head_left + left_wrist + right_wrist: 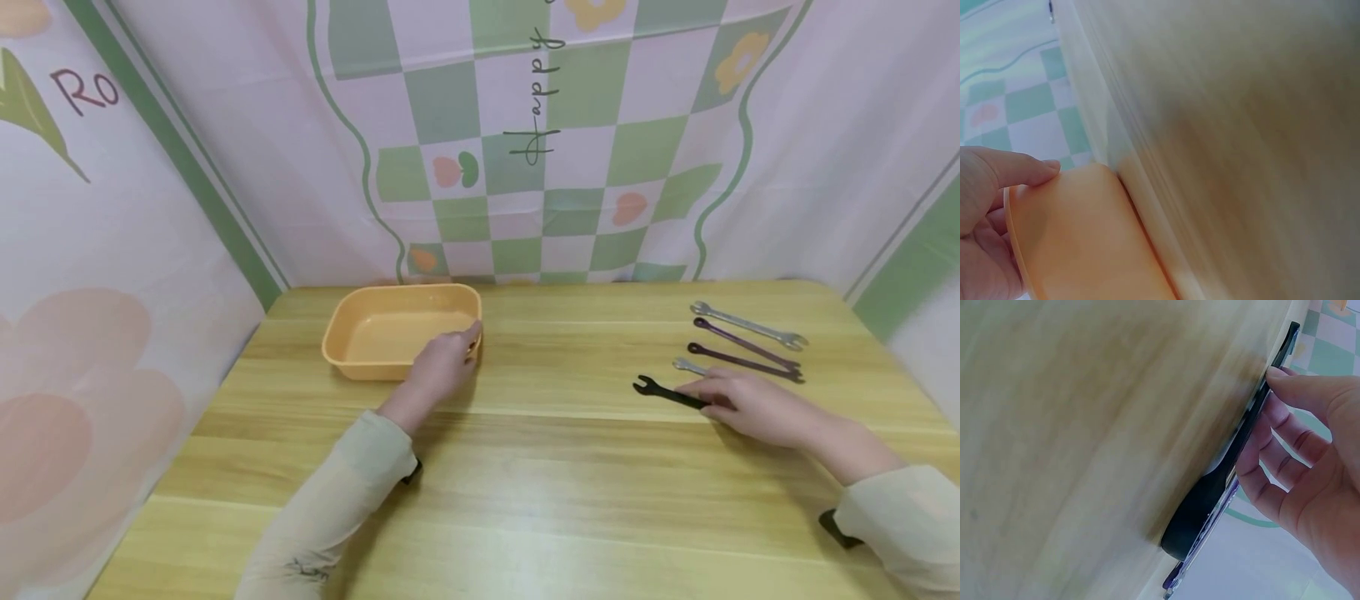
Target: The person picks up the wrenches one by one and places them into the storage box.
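Right grip (757, 407) pinches the black wrench (658, 392) at the right of the surface (562, 508); its long axis runs sideways, forked end pointing left toward the orange bin (375, 369), well apart, held by the left grip (444, 364).

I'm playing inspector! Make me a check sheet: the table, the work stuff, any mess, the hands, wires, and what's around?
Surface: wooden table, light grain, shiny patch near the front middle.
Job's things: orange tray at left; black wrench at right; beyond it, a long silver wrench, two purple wrenches and a small silver wrench, partly hidden.
Clutter: nothing seen.
Hands: left hand grips the tray's right side; right hand pinches the black wrench.
Cables: nothing seen.
Surroundings: printed cloth behind, with green checks and flowers.
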Demonstrator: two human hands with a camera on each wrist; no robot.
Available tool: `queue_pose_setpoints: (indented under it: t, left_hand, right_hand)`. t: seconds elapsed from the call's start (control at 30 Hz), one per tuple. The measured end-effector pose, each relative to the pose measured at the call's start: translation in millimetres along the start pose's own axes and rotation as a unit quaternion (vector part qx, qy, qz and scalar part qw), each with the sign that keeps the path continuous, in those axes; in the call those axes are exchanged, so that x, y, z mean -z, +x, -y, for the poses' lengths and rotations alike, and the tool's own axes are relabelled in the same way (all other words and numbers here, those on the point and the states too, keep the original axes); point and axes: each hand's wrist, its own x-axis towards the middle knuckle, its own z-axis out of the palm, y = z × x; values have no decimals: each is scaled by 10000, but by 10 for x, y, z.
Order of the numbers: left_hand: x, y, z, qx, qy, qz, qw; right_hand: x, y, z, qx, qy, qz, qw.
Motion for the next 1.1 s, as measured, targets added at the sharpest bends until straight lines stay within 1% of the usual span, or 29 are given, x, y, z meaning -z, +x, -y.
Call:
queue_pose_setpoints:
  t: [0.17, 0.37, 0.7, 0.9, 1.1]
  left_hand:
    - [-25, 13, -37, -66, 63, -23, 10000]
    - [-59, 15, -99, -136, 58, -18, 9999]
    - [-102, 9, -224, -176, 55, 40, 9998]
    - [-137, 9, -285, -274, 169, 2, 9995]
    - [-157, 15, -341, -201, 163, 26, 9997]
  right_hand:
    - [6, 2, 6, -85, 13, 30, 10000]
    - [-6, 5, -12, -48, -23, -13, 10000]
    - [-12, 2, -12, -94, 49, 39, 9999]
    - [-21, -1, -21, -138, 80, 38, 9999]
    - [-27, -1, -27, -120, 42, -27, 9999]
